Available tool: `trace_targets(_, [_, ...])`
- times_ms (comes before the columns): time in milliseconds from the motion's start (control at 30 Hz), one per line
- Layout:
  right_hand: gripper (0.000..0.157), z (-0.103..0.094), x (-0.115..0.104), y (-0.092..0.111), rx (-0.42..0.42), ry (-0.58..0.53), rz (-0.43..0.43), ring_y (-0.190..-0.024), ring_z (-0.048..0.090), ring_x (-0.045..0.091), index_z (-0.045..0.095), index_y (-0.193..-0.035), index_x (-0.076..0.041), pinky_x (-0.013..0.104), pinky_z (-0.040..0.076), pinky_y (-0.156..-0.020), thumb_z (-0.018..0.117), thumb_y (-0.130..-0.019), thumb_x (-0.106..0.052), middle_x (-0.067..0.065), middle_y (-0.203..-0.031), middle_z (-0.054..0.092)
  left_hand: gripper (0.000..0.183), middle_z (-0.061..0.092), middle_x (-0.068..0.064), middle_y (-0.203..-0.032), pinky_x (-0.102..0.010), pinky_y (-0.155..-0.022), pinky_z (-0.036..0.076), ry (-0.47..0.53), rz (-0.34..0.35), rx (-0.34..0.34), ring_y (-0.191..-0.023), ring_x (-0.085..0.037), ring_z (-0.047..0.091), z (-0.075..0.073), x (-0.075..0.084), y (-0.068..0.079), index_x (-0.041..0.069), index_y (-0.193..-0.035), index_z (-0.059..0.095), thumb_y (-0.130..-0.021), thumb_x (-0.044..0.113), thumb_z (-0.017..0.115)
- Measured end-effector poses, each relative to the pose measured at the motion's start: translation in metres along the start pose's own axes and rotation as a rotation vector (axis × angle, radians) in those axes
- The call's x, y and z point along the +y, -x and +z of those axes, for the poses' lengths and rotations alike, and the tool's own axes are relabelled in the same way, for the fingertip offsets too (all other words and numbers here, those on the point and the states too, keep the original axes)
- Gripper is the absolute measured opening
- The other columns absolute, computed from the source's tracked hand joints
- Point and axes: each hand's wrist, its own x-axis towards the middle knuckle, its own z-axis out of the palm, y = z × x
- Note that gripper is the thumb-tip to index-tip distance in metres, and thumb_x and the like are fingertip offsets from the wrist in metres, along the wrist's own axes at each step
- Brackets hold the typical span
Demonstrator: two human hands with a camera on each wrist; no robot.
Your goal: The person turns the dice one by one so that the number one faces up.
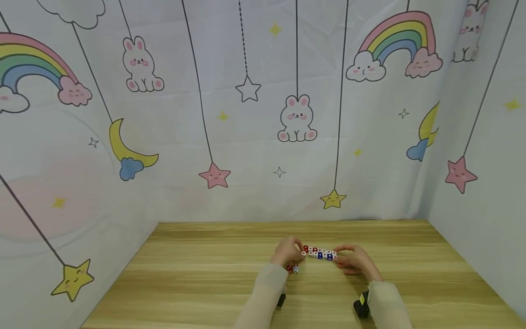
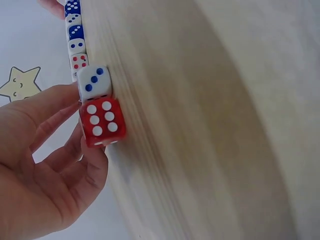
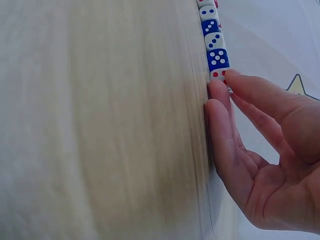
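Note:
A double row of small dice (image 1: 323, 254), white, blue and red, lies on the table. At its left end my left hand (image 1: 287, 251) holds a white die (image 1: 303, 253) at its fingertips, with a small gap to the front row. Closer to me, a loose red die (image 2: 103, 122) and a white die with blue pips (image 2: 94, 82) sit side by side by the left hand; in the left wrist view they hide its fingertips. My right hand (image 1: 355, 260) pinches the row's right end, fingertips on a white die with red pips (image 3: 219, 75).
The wood-grain table (image 1: 197, 274) meets a white curtain (image 1: 246, 137) printed with rabbits, stars and rainbows behind and at both sides. Black wrist devices (image 1: 361, 305) sit beneath the pale sleeves (image 1: 388, 301).

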Motion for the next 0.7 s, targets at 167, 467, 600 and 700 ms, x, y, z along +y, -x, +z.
trace_targets(167, [0.041,0.000,0.000,0.000,-0.002,0.002,-0.006,-0.055,0.059,0.006,0.052,-0.115,0.004,0.025,0.050,-0.048,0.066,-0.077,-0.003,-0.004,-0.058,0.061,0.015,0.061,-0.011,-0.066,-0.021,-0.035,0.032,0.157,-0.002,-0.016,-0.044,-0.012,0.045,0.001,-0.003,0.000,-0.002,-0.081,0.060,-0.068,-0.008,0.066])
trace_targets(467, [0.044,-0.001,0.002,0.000,-0.004,0.026,-0.030,-0.055,0.058,0.006,0.052,-0.115,0.004,0.026,0.050,-0.048,0.067,-0.075,-0.004,-0.005,-0.058,0.060,0.008,0.060,-0.014,-0.067,-0.021,-0.038,0.037,0.338,-0.008,-0.011,-0.047,-0.013,0.048,0.003,-0.009,0.000,-0.005,-0.080,0.058,-0.074,-0.006,0.063])
trace_targets(600, [0.043,-0.001,0.001,0.000,-0.002,0.027,-0.032,-0.055,0.058,0.006,0.052,-0.115,0.004,0.026,0.050,-0.048,0.067,-0.075,-0.004,-0.005,-0.059,0.060,0.006,0.060,-0.013,-0.069,-0.023,-0.041,0.041,0.383,-0.022,-0.027,-0.047,-0.014,0.049,-0.002,-0.012,0.001,-0.007,-0.082,0.058,-0.077,-0.004,0.061])
trace_targets(700, [0.044,-0.001,0.001,0.000,0.003,0.031,-0.036,-0.055,0.057,0.006,0.052,-0.115,0.004,0.026,0.049,-0.047,0.068,-0.075,-0.003,-0.005,-0.057,0.059,0.008,0.061,-0.014,-0.070,-0.028,-0.045,0.046,0.340,-0.013,-0.049,-0.050,-0.016,0.052,-0.010,-0.016,0.003,-0.007,-0.084,0.060,-0.078,-0.002,0.061])
